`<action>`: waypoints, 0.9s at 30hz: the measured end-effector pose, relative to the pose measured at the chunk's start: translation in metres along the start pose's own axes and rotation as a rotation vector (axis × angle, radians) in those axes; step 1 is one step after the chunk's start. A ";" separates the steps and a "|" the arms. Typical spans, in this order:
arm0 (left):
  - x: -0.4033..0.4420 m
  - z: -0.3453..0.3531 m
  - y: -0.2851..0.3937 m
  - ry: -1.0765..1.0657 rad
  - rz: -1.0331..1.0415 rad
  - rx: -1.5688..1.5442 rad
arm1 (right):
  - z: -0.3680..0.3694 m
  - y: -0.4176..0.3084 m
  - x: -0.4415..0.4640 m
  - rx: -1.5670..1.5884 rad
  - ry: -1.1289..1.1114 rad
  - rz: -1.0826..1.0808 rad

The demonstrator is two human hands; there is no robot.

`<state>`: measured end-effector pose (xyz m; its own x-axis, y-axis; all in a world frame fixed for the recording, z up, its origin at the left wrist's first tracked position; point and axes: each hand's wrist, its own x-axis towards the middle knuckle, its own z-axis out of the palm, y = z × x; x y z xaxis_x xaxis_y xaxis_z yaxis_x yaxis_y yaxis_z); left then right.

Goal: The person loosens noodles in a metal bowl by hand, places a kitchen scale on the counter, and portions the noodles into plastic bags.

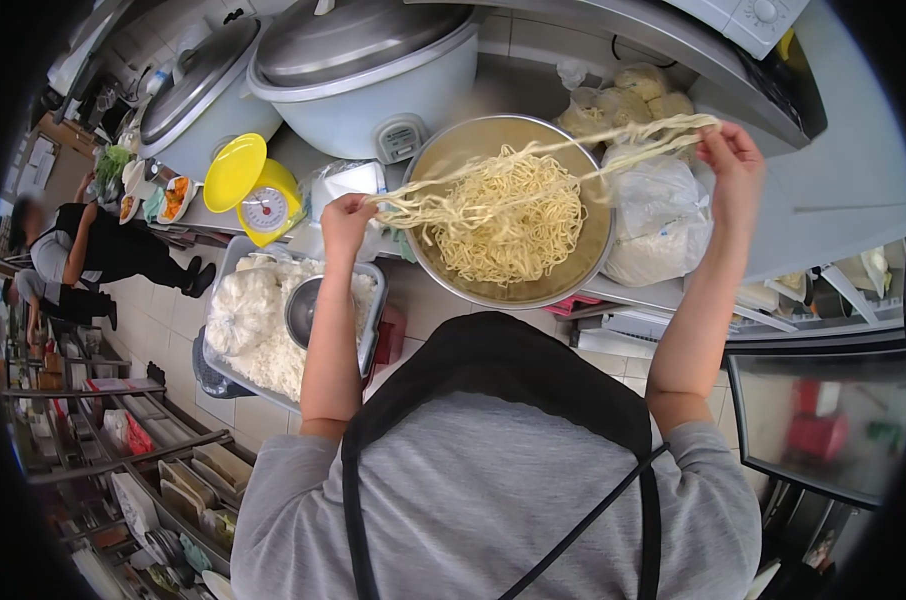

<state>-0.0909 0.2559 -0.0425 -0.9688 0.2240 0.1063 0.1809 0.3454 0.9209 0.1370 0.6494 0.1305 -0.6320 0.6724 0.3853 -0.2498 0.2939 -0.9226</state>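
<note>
Several long strands of noodles (553, 150) are stretched between my two hands, above a wide metal bowl (598, 250). My left hand (347, 222) grips their left end beside the bowl's left rim. Up at the right, my right hand (729, 150) pinches the other end, higher than the left one. A pile of yellow noodles (508, 215) lies in the bowl below. Clear plastic bags (656, 215) stand against the bowl's right side, under the stretched strands.
Two large lidded cookers (363, 95) stand behind. A yellow scale (265, 208) is at the left, near a tub (213, 290) of white rice with a metal bowl (301, 310) in it. Two people (108, 245) stand far left. A glass door (823, 420) is at the right.
</note>
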 end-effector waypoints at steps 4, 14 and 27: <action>0.007 -0.022 -0.016 0.056 -0.022 0.007 | -0.025 -0.025 0.017 0.061 0.129 -0.099; -0.002 0.018 0.142 -0.231 0.185 -0.217 | 0.011 -0.083 0.037 0.002 -0.013 -0.266; -0.019 -0.025 0.108 0.147 0.493 0.426 | 0.174 0.099 -0.080 -1.052 -1.027 -0.171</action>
<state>-0.0572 0.2661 0.0639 -0.7631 0.3318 0.5546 0.6304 0.5711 0.5258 0.0357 0.5063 0.0049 -0.9927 -0.0522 -0.1090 -0.0223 0.9656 -0.2592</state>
